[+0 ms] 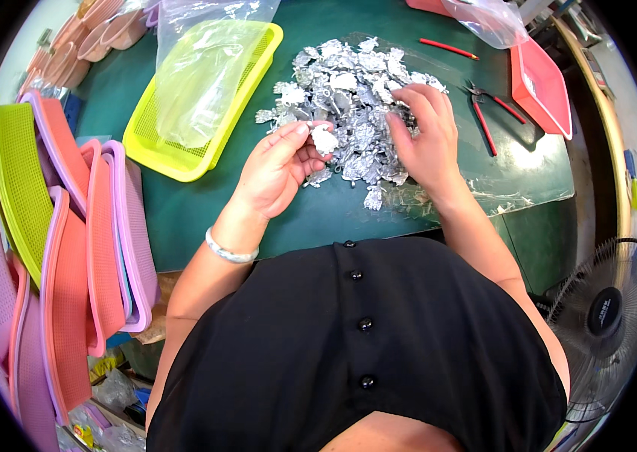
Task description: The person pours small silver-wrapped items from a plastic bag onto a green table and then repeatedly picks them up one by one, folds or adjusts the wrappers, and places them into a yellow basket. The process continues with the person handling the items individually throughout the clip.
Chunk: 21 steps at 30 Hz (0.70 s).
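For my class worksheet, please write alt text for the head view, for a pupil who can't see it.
A person's left hand holds a small silvery piece while the right hand is at a heap of similar pieces on a green table. A yellow-green basket is left; red-handled pliers lie right.

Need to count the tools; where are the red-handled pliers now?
In the head view, the pliers lie at right on the green table, between the silvery pile and the red tray.

Colourful baskets [70, 301] left, fan [604, 310] right, red pencil [448, 49]
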Each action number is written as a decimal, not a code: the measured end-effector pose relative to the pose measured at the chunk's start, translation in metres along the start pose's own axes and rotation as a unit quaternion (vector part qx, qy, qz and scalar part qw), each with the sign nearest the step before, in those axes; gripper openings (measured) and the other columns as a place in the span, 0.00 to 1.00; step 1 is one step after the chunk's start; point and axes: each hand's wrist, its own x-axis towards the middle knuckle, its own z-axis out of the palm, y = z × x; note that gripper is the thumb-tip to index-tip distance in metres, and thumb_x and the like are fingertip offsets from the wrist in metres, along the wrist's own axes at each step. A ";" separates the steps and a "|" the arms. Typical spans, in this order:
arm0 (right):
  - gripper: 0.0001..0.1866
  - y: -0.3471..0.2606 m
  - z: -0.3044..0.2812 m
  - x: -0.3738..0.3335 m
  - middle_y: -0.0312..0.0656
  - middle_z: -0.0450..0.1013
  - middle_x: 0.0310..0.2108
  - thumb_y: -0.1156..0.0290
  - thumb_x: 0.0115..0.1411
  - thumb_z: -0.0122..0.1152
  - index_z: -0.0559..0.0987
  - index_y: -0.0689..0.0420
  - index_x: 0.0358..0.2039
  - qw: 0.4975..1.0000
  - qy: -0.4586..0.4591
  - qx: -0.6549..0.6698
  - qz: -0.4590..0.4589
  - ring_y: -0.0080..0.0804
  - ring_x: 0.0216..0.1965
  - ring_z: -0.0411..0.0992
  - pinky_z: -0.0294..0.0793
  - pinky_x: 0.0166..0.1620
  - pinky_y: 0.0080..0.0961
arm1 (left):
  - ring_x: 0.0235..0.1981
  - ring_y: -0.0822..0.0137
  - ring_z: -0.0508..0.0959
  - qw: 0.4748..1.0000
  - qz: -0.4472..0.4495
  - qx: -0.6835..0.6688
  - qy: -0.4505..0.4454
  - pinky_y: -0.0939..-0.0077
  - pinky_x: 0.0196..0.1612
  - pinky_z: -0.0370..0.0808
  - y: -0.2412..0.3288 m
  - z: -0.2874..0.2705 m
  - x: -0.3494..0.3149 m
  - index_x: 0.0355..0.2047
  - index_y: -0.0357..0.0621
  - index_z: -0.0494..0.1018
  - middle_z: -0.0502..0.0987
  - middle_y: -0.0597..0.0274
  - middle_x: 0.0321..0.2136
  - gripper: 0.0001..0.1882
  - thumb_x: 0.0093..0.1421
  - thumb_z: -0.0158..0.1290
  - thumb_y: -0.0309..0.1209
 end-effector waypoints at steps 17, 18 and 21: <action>0.05 0.007 -0.005 0.015 0.38 0.72 0.24 0.73 0.52 0.56 0.76 0.61 0.29 0.805 -0.039 0.468 0.362 0.23 0.23 0.68 0.64 0.25 0.16 | 0.27 0.69 0.75 0.995 -0.042 0.079 0.040 0.79 0.31 0.74 0.000 0.023 0.001 0.37 0.38 0.68 0.74 0.57 0.28 0.09 0.59 0.45 0.29; 0.07 0.005 -0.007 0.015 0.39 0.72 0.24 0.72 0.54 0.55 0.74 0.63 0.31 0.764 -0.050 0.524 0.373 0.20 0.22 0.68 0.65 0.25 0.14 | 0.27 0.69 0.75 0.996 -0.039 0.076 0.035 0.79 0.31 0.74 0.000 0.025 0.001 0.38 0.38 0.68 0.74 0.58 0.28 0.09 0.58 0.45 0.29; 0.07 -0.001 -0.009 0.010 0.40 0.72 0.24 0.73 0.54 0.54 0.72 0.62 0.32 0.652 -0.096 0.632 0.408 0.22 0.23 0.68 0.66 0.25 0.16 | 0.28 0.70 0.75 0.996 -0.043 0.071 0.017 0.80 0.30 0.74 0.001 0.031 0.002 0.39 0.38 0.67 0.74 0.58 0.28 0.11 0.58 0.47 0.29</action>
